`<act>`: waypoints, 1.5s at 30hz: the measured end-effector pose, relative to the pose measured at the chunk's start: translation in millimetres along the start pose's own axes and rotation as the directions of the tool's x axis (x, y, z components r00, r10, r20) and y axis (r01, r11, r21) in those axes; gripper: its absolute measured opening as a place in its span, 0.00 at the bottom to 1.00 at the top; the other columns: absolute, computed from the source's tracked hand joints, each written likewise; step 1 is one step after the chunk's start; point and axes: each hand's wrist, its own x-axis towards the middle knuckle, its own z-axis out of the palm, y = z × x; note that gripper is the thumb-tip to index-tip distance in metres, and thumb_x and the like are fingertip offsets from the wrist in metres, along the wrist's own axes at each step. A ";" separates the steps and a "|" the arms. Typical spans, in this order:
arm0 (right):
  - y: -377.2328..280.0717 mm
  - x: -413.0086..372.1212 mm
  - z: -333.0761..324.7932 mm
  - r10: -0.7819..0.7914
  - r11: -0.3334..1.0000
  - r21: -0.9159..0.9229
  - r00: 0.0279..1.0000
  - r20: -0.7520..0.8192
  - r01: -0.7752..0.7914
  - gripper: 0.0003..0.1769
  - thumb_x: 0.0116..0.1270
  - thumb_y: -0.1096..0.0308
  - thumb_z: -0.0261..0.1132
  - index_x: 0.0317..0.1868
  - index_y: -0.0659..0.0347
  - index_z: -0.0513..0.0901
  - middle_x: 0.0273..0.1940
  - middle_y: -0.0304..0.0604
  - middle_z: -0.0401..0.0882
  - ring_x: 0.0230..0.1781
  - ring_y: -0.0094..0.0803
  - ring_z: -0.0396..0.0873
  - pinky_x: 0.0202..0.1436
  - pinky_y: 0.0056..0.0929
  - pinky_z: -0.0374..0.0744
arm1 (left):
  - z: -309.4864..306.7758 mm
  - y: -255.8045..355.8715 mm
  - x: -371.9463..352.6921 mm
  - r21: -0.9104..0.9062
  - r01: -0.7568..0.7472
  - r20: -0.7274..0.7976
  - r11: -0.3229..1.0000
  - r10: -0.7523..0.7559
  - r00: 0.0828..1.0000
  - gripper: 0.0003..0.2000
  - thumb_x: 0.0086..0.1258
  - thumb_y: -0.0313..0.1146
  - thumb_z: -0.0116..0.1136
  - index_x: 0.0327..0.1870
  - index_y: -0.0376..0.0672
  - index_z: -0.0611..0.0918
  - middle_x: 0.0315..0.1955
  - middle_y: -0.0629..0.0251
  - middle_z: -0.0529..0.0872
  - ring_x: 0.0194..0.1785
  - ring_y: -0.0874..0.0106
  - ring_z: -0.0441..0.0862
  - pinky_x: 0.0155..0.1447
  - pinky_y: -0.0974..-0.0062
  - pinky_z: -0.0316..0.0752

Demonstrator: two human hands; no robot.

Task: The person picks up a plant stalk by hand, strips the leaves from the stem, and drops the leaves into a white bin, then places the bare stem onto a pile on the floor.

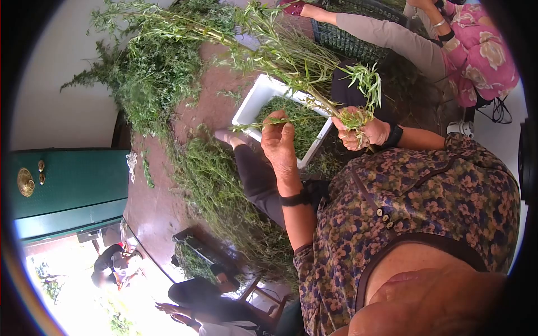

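Note:
My right hand (pixel 361 130) is wrapped round the thick end of a long leafy stalk (pixel 224 40), which stretches away to the upper left with narrow green leaves along it. A tuft of leaves sticks out around the fist. Thumb and fingers of my left hand (pixel 280 143) pinch a thin leafy sprig (pixel 255 126), close over a white box (pixel 250 106). Picked green leaves (pixel 302 134) lie inside this box, which sits on the floor between my legs.
Cut plants are heaped on the floor (pixel 159 78) and beside my left leg (pixel 218 190). A dark crate (pixel 358 39) stands near a person in pink floral clothing (pixel 482 56). Another person (pixel 218 305) sits by a tray of greens (pixel 193 257). A green door (pixel 73 185) stands at left.

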 end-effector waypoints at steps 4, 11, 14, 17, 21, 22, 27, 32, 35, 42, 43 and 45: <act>3.1 3.7 0.3 -0.038 0.996 -0.087 0.995 -0.090 0.030 0.15 0.72 0.55 0.54 0.35 0.58 0.71 0.17 0.30 0.61 0.13 0.18 0.58 0.15 0.21 0.59 | -7.0 9.2 -14.2 0.652 -0.172 -0.104 0.738 0.311 0.945 0.13 0.64 0.31 0.60 0.45 0.34 0.78 0.29 0.65 0.78 0.34 0.75 0.72 0.48 0.75 0.70; 17.2 6.1 -24.3 -0.097 0.993 -0.074 0.995 -0.008 0.096 0.19 0.71 0.52 0.54 0.32 0.60 0.70 0.15 0.30 0.61 0.11 0.18 0.58 0.14 0.20 0.59 | 15.9 47.3 -8.4 0.819 -0.146 -0.065 0.555 0.343 0.937 0.11 0.63 0.27 0.59 0.45 0.34 0.79 0.17 0.67 0.76 0.23 0.72 0.72 0.34 0.72 0.72; 20.8 4.7 -43.4 -0.060 0.992 -0.103 0.995 0.080 0.069 0.16 0.75 0.54 0.47 0.36 0.56 0.72 0.19 0.33 0.63 0.15 0.21 0.60 0.16 0.22 0.59 | 16.1 46.8 -7.2 0.830 -0.107 -0.067 0.547 0.288 0.955 0.09 0.63 0.25 0.57 0.44 0.35 0.80 0.18 0.65 0.79 0.24 0.72 0.75 0.32 0.75 0.72; 17.9 4.7 -31.6 -0.089 0.985 -0.150 0.996 -0.002 0.087 0.12 0.75 0.56 0.48 0.41 0.55 0.71 0.20 0.34 0.63 0.16 0.21 0.61 0.17 0.21 0.60 | 16.0 36.4 -6.2 0.806 -0.135 -0.065 0.576 0.313 0.947 0.07 0.63 0.24 0.57 0.42 0.36 0.80 0.19 0.62 0.80 0.24 0.70 0.77 0.30 0.75 0.72; 18.9 5.8 -26.7 -0.132 0.971 -0.205 0.990 -0.050 0.119 0.10 0.75 0.58 0.49 0.45 0.52 0.71 0.21 0.33 0.64 0.17 0.21 0.61 0.17 0.20 0.61 | 25.5 23.3 -2.9 0.868 -0.293 0.039 0.401 0.533 0.845 0.02 0.62 0.23 0.56 0.34 0.39 0.79 0.22 0.59 0.81 0.24 0.63 0.80 0.28 0.70 0.74; 20.2 6.2 -23.6 -0.129 0.972 -0.208 0.986 -0.108 0.105 0.10 0.75 0.57 0.49 0.44 0.52 0.71 0.21 0.33 0.64 0.17 0.21 0.61 0.17 0.20 0.61 | 28.0 21.5 -2.8 0.885 -0.310 0.057 0.346 0.582 0.811 0.01 0.62 0.22 0.56 0.32 0.40 0.78 0.24 0.57 0.81 0.24 0.61 0.80 0.28 0.68 0.75; 13.2 4.6 -17.7 0.023 0.998 -0.049 0.993 -0.117 -0.029 0.18 0.73 0.51 0.48 0.32 0.56 0.69 0.16 0.30 0.59 0.11 0.18 0.54 0.11 0.20 0.54 | 4.7 12.2 10.5 0.930 -0.042 -0.227 0.366 0.660 0.716 0.01 0.62 0.24 0.56 0.33 0.39 0.78 0.22 0.55 0.80 0.24 0.58 0.80 0.27 0.65 0.74; -5.1 -3.2 -6.0 0.083 0.996 0.050 0.993 -0.089 -0.079 0.17 0.71 0.50 0.51 0.31 0.53 0.69 0.17 0.29 0.60 0.10 0.17 0.56 0.10 0.19 0.55 | -24.2 13.0 9.1 0.712 0.057 -0.325 0.699 0.256 0.911 0.04 0.62 0.24 0.56 0.36 0.34 0.78 0.23 0.64 0.76 0.26 0.72 0.73 0.31 0.71 0.70; -6.0 -3.7 -8.3 0.098 0.985 0.144 0.995 -0.034 -0.092 0.16 0.71 0.51 0.50 0.31 0.53 0.68 0.15 0.29 0.58 0.09 0.17 0.54 0.09 0.19 0.55 | -25.0 4.7 10.1 0.355 -0.035 -0.225 0.934 0.122 0.967 0.12 0.62 0.22 0.57 0.47 0.34 0.76 0.35 0.63 0.78 0.29 0.75 0.74 0.35 0.76 0.71; -6.0 -4.7 -9.3 0.070 0.991 0.119 0.997 -0.037 -0.065 0.16 0.71 0.52 0.50 0.31 0.54 0.68 0.14 0.28 0.58 0.08 0.16 0.54 0.09 0.18 0.55 | -7.2 19.0 8.6 -0.232 -0.086 -0.009 0.969 0.086 0.996 0.23 0.66 0.32 0.60 0.59 0.33 0.68 0.47 0.54 0.80 0.32 0.75 0.79 0.33 0.78 0.76; -5.9 -4.7 -8.9 0.078 0.989 0.132 0.996 -0.033 -0.073 0.15 0.71 0.53 0.50 0.31 0.54 0.68 0.14 0.29 0.59 0.09 0.16 0.54 0.09 0.18 0.55 | -8.1 17.2 9.5 -0.260 -0.063 0.013 0.963 0.069 0.998 0.23 0.67 0.34 0.60 0.59 0.33 0.68 0.46 0.54 0.80 0.31 0.75 0.79 0.32 0.79 0.76; -5.4 -5.4 -8.9 0.082 0.987 0.138 0.996 -0.038 -0.076 0.15 0.71 0.53 0.50 0.32 0.54 0.68 0.15 0.29 0.60 0.09 0.16 0.55 0.09 0.18 0.56 | -6.6 16.2 10.1 -0.291 -0.044 -0.015 0.956 0.042 0.999 0.22 0.68 0.35 0.58 0.58 0.33 0.69 0.41 0.57 0.81 0.29 0.76 0.78 0.29 0.79 0.75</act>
